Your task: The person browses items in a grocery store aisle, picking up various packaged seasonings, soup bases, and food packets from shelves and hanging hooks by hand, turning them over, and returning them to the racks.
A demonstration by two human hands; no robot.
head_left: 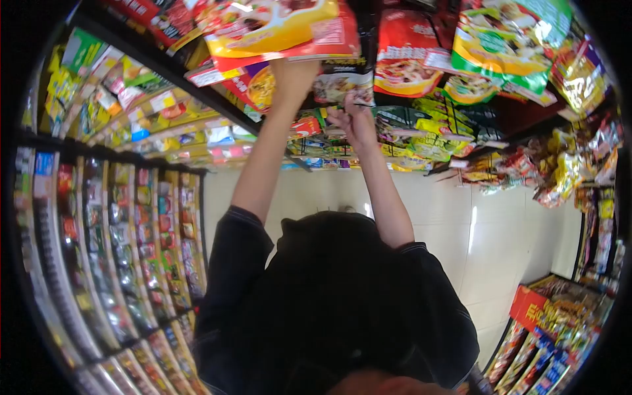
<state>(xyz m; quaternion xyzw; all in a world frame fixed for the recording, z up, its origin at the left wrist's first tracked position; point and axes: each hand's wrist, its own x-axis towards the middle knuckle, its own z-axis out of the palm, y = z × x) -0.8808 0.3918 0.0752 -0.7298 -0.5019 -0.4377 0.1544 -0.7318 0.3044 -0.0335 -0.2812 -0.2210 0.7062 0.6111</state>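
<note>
My left hand (295, 78) reaches up under a large red and yellow food pouch (270, 33) at the top of the view; its fingers are hidden behind the pouch. Lower and to the right, my right hand (356, 122) is raised with its fingers apart, just beneath a dark pouch with a food picture (342, 84). To the right of that hand hangs a red pouch (409, 52), and farther right a green and yellow pouch (507, 43).
Shelves of small packets (141, 230) run down the left side. Bagged goods (566, 164) hang at the right. A display bin with a red sign (528, 307) stands at the lower right on the tiled floor (441, 230).
</note>
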